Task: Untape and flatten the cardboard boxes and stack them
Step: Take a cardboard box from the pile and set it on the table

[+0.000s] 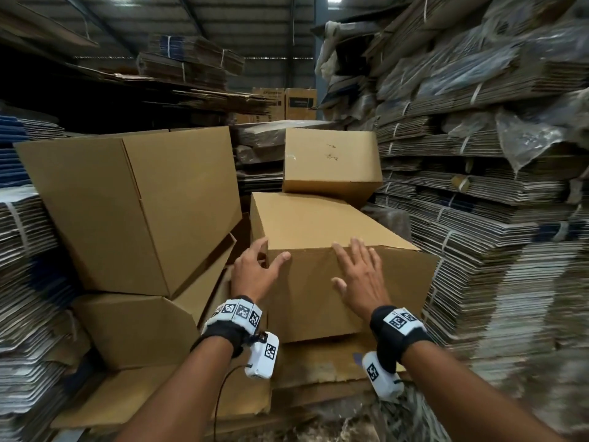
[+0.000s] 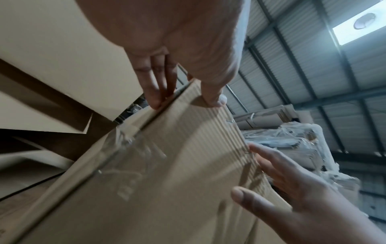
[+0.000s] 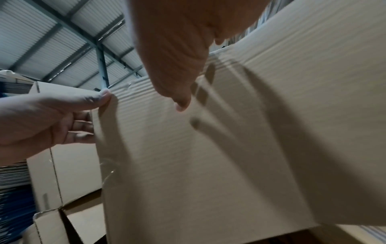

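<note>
A closed brown cardboard box (image 1: 334,224) lies in front of me on flat cardboard sheets. My left hand (image 1: 269,252) holds its near left vertical corner, thumb on the front face and fingers on the left side; the left wrist view shows this pinch (image 2: 185,104). My right hand (image 1: 350,266) is open with fingers spread over the front face just below the top edge; whether it touches is unclear. Clear tape (image 2: 129,148) runs over a seam on the box's left side.
A large box (image 1: 137,205) leans at the left above another box (image 1: 134,333). A smaller box (image 1: 331,161) sits tilted behind the held one. Tied stacks of flattened cardboard (image 1: 494,218) wall in the right, and more stacks (image 1: 25,282) the left.
</note>
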`<state>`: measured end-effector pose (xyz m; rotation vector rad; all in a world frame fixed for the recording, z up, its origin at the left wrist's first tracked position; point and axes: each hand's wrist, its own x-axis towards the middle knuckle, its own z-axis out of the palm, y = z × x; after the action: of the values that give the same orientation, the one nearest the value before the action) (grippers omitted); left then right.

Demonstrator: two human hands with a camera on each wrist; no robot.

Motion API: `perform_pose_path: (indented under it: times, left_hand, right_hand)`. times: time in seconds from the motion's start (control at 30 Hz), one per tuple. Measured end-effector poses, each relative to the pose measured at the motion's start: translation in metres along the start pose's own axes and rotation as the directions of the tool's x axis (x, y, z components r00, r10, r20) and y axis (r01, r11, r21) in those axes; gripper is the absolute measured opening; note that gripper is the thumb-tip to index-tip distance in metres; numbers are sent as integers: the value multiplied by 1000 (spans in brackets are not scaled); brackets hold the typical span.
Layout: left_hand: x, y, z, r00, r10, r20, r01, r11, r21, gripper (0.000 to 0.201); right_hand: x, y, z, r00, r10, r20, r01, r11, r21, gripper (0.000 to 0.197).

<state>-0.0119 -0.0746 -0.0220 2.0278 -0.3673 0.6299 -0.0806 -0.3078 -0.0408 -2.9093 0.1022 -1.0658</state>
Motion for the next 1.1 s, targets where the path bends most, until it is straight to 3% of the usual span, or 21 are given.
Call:
perform_pose_path:
  times: [0.13,0.3,0.43,0.5,0.63,0.87,1.0,1.1]
  left_hand:
    - [-17,12,10,981,157,118,-149,987,-67,55]
    - [-18,10,16,948,154,279,-71,955,-287,36]
    - [-22,15,33,930,182,318,-50,923,-382,37]
    - [-24,18,41,923,185,337,-21,899,-437,37]
    - [-30,20,52,921,167,353,33,868,-496,38]
    - [-16,16,52,975,64,211,21,925,-379,29]
    - [-14,30,49,966,96,241,-16,950,-311,33]
    - [-20,44,53,950,107,293,-25,962,-272,38]
  right_hand:
    - [1,3,2,1000,2,-28,-1,999,32,87]
    - [-12,21,-3,974,219,-64,-205,962,181,82]
    - [-25,8,-10,972,227,-68,-157,834,529,64]
    - [-29,8,-10,961,260,-94,-154,786,599,69]
    - [-34,13,-6,949,293,-116,-177,801,571,77]
    - [-44,24,-9,960,261,-102,-173,838,517,66]
    - [-51,23,-15,950,296,-103,-198,823,533,64]
    - [-58,20,-16,970,235,-66,-168,839,517,66]
